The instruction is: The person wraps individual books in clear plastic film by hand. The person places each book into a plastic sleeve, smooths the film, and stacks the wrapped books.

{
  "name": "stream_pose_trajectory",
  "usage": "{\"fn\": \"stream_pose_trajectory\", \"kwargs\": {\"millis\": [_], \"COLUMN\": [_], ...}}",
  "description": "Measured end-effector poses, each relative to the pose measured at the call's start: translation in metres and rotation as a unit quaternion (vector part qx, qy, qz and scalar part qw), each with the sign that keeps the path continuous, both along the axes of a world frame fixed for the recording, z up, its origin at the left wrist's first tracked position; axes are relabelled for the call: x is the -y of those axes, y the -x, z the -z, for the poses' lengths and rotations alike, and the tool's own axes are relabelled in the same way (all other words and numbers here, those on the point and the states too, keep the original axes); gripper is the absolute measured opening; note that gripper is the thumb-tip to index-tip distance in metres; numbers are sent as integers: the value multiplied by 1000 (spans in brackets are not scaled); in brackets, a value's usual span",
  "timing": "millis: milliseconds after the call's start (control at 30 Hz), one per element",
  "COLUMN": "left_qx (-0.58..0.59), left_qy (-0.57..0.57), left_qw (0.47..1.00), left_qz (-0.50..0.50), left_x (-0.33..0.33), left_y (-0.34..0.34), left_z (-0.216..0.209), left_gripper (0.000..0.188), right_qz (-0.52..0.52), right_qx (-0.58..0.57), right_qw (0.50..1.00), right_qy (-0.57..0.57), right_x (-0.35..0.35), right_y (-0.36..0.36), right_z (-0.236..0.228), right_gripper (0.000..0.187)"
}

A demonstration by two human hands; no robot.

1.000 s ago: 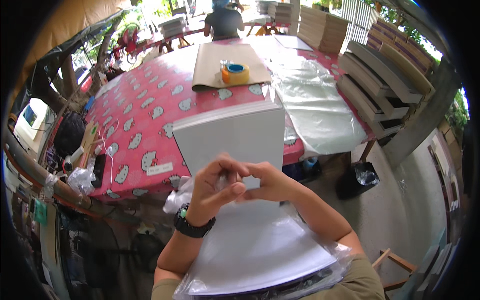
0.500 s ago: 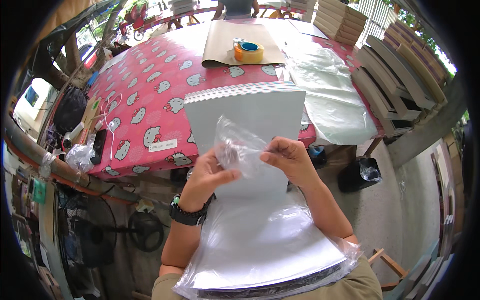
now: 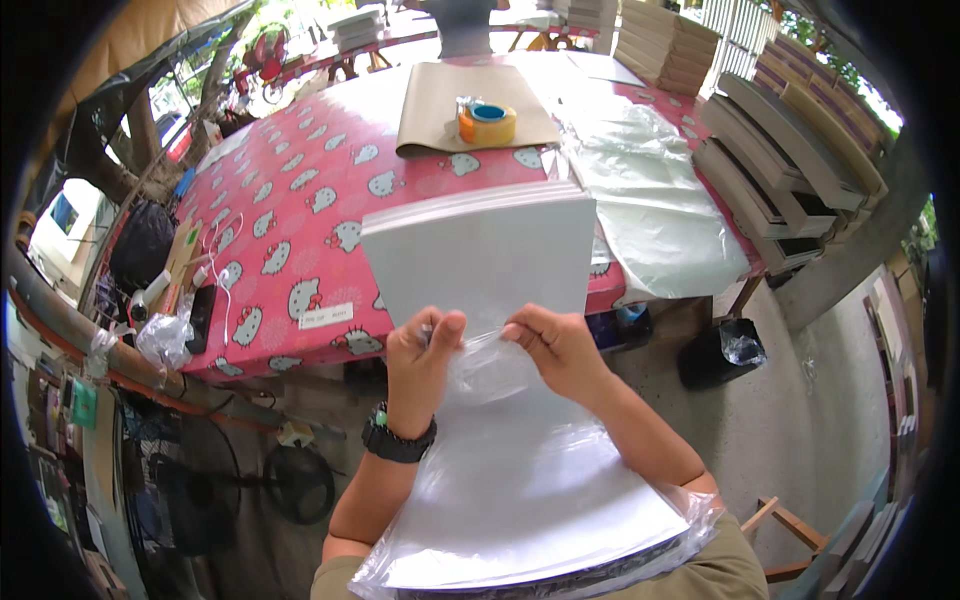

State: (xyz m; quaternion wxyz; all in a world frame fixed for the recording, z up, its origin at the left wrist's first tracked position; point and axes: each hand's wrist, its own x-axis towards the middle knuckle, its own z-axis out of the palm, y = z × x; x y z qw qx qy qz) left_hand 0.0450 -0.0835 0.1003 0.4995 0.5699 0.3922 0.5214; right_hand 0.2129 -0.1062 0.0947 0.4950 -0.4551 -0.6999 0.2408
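Between my two hands a piece of crumpled clear plastic film (image 3: 490,378) is stretched. My left hand (image 3: 422,352) is closed on its left side with the thumb up. My right hand (image 3: 556,350) pinches its upper right edge between thumb and fingers. On my lap lies a stack of white sheets in a clear plastic bag (image 3: 540,500), its near edge dark. I cannot tell whether the film is part of that bag. Beyond my hands, a thick stack of pale grey sheets (image 3: 480,250) stands tilted against the table's edge.
A pink patterned cloth covers the table (image 3: 290,230). On it are brown paper (image 3: 430,110), tape rolls (image 3: 488,124) and clear plastic sheeting (image 3: 650,190). Boxes (image 3: 780,190) are piled at the right. A black bin (image 3: 720,350) and a fan (image 3: 298,485) stand below. Another person (image 3: 465,28) is far off.
My hands have drawn the plastic film down and toward me, pulling its raised corner flat. My left hand has turned its thumb upward. The view has shifted slightly.
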Motion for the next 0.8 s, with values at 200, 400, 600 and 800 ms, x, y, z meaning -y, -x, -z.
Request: {"fn": "stream_pose_trajectory", "kwargs": {"millis": [200,400,600,800], "left_qx": [261,-207,-122,-248], "left_qy": [16,111,-250,-29], "left_qw": [930,964,960,925], "left_qz": [257,124,-43,288], "left_x": [11,-11,12,23], "left_y": [12,68,16,36], "left_z": [25,51,-13,-7], "left_gripper": [36,25,40,63], "right_qz": [-127,-257,-125,-119], "right_qx": [-262,-532,-150,-107], "right_qw": [946,801,974,978], "right_qy": [140,97,115,131], "right_x": [-11,12,12,16], "right_y": [-24,-55,-7,2], "right_z": [16,-20,-34,-46], "right_gripper": [19,21,13,11]}}
